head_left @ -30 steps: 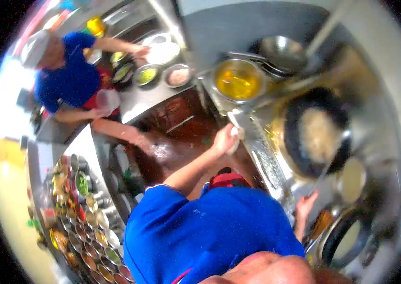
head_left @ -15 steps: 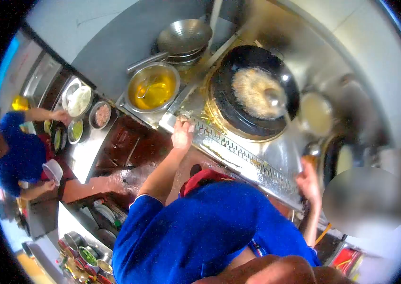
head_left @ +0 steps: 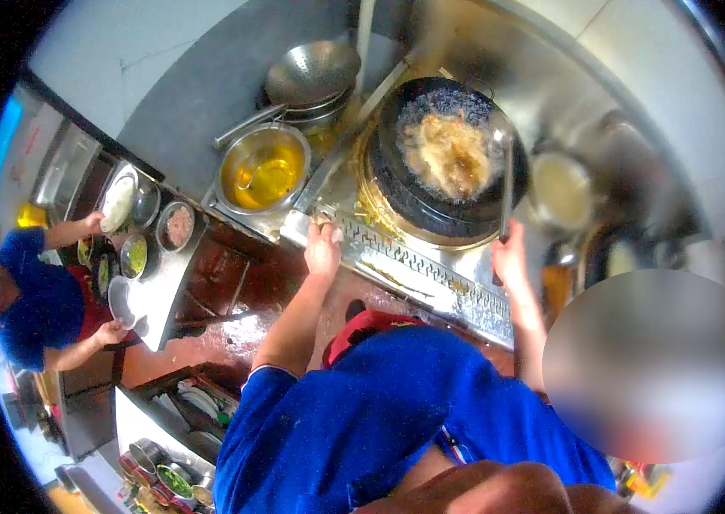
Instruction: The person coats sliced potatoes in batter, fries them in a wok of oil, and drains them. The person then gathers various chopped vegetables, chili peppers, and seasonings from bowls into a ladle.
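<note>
My right hand is wrapped round the handle of a long metal ladle, whose head is at the right side of a black wok. Golden-brown food bubbles in dark oil inside the wok. My left hand is closed at the front edge of the steel stove counter, with something pale, perhaps a cloth, partly hidden in its fingers. Beyond that hand stands a metal bowl of yellow oil with a small utensil in it.
Stacked strainers lie behind the oil bowl. A pale round container sits right of the wok. At the left, a co-worker holds a white plate and a clear bowl beside bowls of ingredients. Small containers stand at lower left.
The view has turned toward the stove. My left hand has come to the counter edge, and my right hand has moved in closer to the wok. The co-worker's plate is now tilted up.
</note>
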Available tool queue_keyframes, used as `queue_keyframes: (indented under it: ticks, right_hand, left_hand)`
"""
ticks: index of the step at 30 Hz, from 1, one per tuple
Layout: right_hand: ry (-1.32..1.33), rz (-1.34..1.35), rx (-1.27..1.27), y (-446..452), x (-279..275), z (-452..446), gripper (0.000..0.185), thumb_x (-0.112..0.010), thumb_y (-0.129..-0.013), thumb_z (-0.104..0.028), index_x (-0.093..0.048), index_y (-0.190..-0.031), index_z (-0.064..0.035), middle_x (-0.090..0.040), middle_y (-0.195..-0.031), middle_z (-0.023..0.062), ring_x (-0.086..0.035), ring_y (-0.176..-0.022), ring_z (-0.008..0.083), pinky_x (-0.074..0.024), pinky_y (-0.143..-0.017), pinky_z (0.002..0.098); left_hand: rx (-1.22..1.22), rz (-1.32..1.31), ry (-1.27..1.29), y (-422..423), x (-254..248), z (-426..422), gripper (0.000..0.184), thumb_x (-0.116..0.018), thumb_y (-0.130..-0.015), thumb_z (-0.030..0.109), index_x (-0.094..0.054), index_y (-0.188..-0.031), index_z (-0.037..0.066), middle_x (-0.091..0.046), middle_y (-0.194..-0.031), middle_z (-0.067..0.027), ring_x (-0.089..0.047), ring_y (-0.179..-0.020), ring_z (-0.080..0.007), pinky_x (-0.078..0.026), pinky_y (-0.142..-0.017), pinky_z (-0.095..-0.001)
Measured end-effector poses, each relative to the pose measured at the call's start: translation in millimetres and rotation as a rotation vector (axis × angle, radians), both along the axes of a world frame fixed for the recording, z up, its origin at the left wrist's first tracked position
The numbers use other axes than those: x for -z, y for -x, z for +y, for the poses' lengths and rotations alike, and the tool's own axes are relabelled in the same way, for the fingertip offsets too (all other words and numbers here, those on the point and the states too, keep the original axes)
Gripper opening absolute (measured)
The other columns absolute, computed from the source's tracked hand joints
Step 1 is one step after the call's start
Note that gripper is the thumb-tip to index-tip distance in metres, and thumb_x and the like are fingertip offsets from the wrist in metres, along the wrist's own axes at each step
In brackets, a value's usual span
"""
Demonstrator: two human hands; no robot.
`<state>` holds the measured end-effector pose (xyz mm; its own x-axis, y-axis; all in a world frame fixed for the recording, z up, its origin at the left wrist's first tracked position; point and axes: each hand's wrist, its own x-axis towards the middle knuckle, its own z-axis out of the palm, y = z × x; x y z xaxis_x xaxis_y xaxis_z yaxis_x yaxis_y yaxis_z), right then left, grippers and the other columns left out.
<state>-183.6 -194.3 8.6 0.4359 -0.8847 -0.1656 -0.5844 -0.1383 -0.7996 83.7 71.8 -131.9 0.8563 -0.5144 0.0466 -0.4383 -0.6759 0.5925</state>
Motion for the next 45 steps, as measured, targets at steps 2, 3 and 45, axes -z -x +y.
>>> queue_keyframes:
  ticks: [2, 3, 45]
  right_hand:
    - [-0.114, 0.006, 0.037, -10, -5, 8, 0.056, -0.053, -0.082, -0.001, -0.031, -0.133, -0.0089, -0.054, -0.072, 0.0075, -0.049, -0.050, 0.0157, -0.0416, -0.042, 0.0312]
    - [-0.288, -0.153, 0.091, -15, -7, 13, 0.054, -0.052, -0.082, -0.001, -0.033, -0.132, -0.0093, -0.053, -0.072, 0.0077, -0.049, -0.051, 0.0154, -0.0414, -0.042, 0.0306]
    - [0.294, 0.360, 0.132, 184, 139, 144, 0.067, -0.057, -0.080, -0.002, -0.031, -0.141, -0.0026, -0.044, -0.135, 0.0261, -0.047, -0.121, 0.0404, -0.0420, -0.097, 0.0426]
  left_hand:
    - [0.001, 0.006, -0.013, 0, -5, 0, 0.034, -0.062, -0.076, 0.008, -0.060, -0.109, 0.011, -0.049, -0.118, -0.0172, -0.052, -0.108, -0.0369, -0.049, -0.085, -0.0462]
    - [0.004, 0.008, -0.011, -1, -5, 0, 0.034, -0.062, -0.075, 0.008, -0.060, -0.109, 0.011, -0.049, -0.118, -0.0169, -0.052, -0.108, -0.0368, -0.049, -0.085, -0.0460]
    - [0.133, -0.030, 0.014, -2, 0, 12, 0.037, -0.058, -0.077, 0.004, -0.058, -0.113, 0.012, -0.050, -0.113, -0.0170, -0.052, -0.106, -0.0389, -0.048, -0.084, -0.0451]
